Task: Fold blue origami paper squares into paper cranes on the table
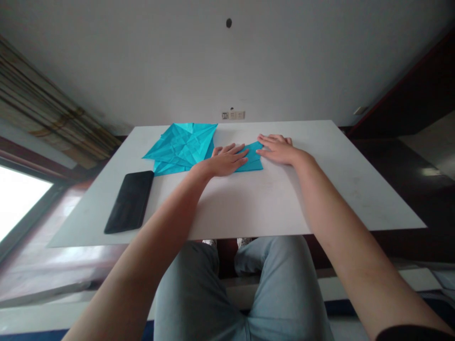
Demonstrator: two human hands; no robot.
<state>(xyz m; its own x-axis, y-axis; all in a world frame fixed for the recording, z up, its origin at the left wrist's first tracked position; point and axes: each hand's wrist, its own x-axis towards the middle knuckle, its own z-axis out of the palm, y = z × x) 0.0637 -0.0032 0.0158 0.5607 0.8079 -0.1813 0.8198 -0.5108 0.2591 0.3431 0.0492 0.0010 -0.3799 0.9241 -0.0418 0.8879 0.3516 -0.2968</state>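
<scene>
A folded piece of blue paper (253,161) lies flat on the white table (249,203). Across its left part rests my left hand (227,161), palm down with the fingers stretched out and spread. At the paper's right edge is my right hand (276,148); its fingers are extended and touch the paper, with the thumb a little apart. Left of my left hand lies a larger, creased sheet of blue paper (185,144), opened out. It appears to overlap more blue paper beneath it. My left hand hides part of the folded piece.
A black phone-like slab (130,202) lies near the table's left front corner. Behind the table stands a grey wall with sockets (232,115). Patterned curtains (46,90) hang at the left. My legs (245,289) are below the table's front edge.
</scene>
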